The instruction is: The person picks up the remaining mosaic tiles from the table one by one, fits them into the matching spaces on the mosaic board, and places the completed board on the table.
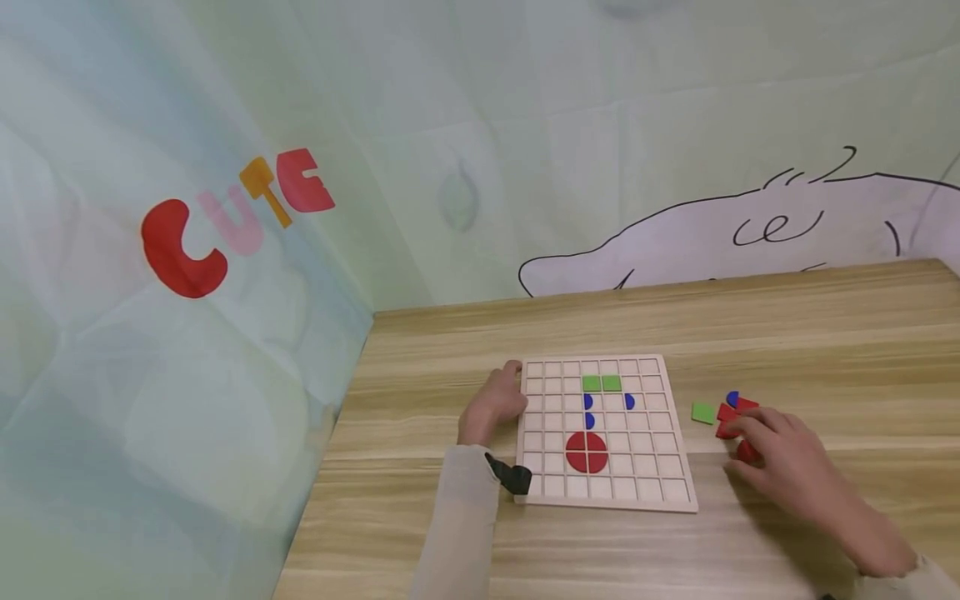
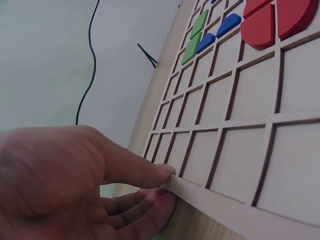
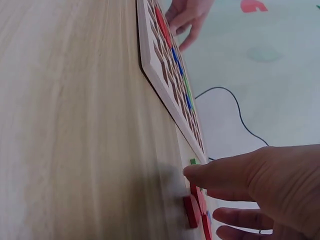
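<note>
Right hand (image 1: 793, 467): we found fingers parted, holding nothing, red pieces (image 1: 748, 452) beneath.
Left hand (image 1: 495, 404): we saw it pinched the grid board (image 1: 649, 465).

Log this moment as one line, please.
left hand: holds grid board at left edge | right hand: at loose red pieces | on board: red quarter-circles, green squares, blue half-circles
</note>
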Available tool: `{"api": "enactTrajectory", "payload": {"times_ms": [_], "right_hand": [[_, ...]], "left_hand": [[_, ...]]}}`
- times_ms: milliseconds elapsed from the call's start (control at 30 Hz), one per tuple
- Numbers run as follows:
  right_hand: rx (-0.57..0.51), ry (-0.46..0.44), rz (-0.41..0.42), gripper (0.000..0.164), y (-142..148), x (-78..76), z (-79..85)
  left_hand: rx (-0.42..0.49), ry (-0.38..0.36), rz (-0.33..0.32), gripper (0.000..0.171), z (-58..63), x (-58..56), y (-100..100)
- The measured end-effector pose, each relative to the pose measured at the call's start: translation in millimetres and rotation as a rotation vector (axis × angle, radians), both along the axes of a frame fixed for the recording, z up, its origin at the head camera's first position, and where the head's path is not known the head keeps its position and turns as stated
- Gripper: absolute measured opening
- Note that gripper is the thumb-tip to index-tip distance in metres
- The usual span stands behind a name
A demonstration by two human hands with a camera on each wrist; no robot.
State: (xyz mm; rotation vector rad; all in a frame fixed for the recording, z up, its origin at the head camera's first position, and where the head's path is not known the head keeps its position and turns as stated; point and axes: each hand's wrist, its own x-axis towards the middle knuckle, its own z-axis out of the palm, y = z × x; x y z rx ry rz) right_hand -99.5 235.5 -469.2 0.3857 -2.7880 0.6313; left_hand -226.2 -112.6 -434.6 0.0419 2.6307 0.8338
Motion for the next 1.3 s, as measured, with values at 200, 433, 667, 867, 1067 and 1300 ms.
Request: {"api": "enactTrajectory", "payload": {"times_ms": [200,433,667,867,1067,1300], "right_hand": [[0.019,0.025,-0.021,0.035,9,2.2,-5.5],[0.002,-0.021,-0.056,0.034,13,2.5,-8.0],[-0.002,-0.034,-0.069,0.033,13,3.0,-9.0],[-0.018,-0.027,-0.062,0.030,13,2.1,-9.0],[-0.031,0.005,-0.047,0.029,13,1.3,-11.5],[-0.046,0.024,-0.050,0.035,10,-0.2,-8.2]], "left_hand": [[-0.003,0.012,-0.012,0.061,0.4,0.5,0],[0.006,0.033,-0.040,0.058,1.3,1.1,-1],[0.010,0.032,-0.035,0.060,0.7,2.0,-1],[0.014,0.031,-0.032,0.060,1.0,2.2,-1],[0.011,0.027,-0.033,0.061,0.7,2.2,-2],[0.017,0.022,-0.017,0.059,1.3,2.3,0]]}}
